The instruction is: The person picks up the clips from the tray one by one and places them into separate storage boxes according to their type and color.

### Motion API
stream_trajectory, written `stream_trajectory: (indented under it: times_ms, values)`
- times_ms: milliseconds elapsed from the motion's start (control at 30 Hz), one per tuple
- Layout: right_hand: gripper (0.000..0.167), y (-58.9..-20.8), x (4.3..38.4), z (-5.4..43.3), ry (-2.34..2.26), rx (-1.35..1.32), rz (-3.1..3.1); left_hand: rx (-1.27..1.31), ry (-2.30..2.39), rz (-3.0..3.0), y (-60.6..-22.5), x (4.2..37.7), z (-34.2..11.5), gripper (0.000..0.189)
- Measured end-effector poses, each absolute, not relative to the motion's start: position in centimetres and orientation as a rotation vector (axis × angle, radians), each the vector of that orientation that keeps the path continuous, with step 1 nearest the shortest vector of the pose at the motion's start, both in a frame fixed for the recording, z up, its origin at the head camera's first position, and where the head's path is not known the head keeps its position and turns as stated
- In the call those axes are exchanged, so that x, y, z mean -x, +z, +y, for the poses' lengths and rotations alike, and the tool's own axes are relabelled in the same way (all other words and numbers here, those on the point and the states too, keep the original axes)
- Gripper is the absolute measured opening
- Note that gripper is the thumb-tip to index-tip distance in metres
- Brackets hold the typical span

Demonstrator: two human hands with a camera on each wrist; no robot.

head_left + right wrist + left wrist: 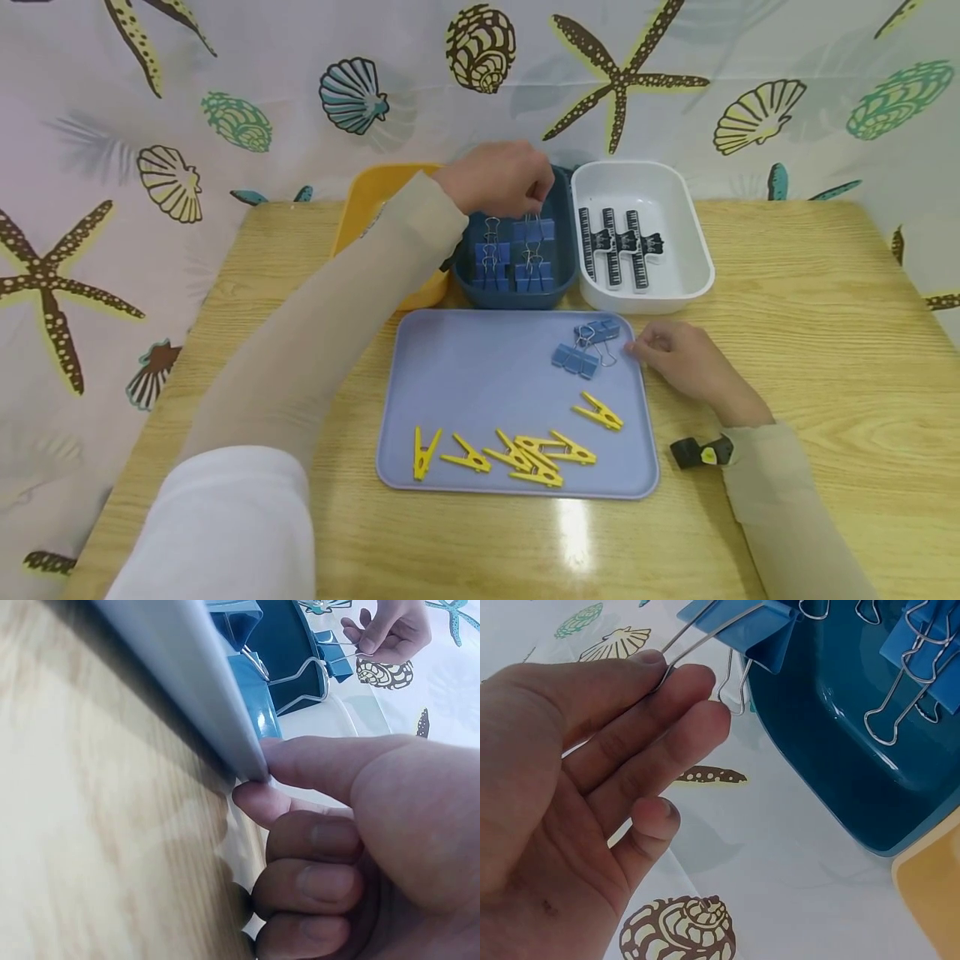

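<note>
Black clips (612,254) bear white marks; left hand (497,178) pinches a blue clip (761,634).

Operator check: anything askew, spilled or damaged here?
Nothing visibly spilled or damaged. Slightly untidy: several yellow clothespins overlap in a jumble toward the near edge of the tray, while others lie separately.

The wooden table (810,350) is backed by a cloth (420,50) printed with shells (480,50) and starfish (617,79). Light (573,533) is reflected off the table.
</note>
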State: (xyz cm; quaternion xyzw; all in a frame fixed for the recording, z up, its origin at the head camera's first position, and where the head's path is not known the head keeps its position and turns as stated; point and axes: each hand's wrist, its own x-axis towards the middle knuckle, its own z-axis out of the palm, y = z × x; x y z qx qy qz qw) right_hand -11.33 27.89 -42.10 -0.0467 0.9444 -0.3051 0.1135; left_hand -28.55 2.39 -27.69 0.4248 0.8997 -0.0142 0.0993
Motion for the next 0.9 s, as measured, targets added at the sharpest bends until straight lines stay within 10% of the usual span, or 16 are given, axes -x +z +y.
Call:
stream_trajectory:
  times_ms: [900]
  values:
    - [0.027, -41.9, 11.2, 27.9, -0.910, 0.143, 2.766, -1.164, -0.074, 2.655, -29.6, 30.9, 3.2, 0.020]
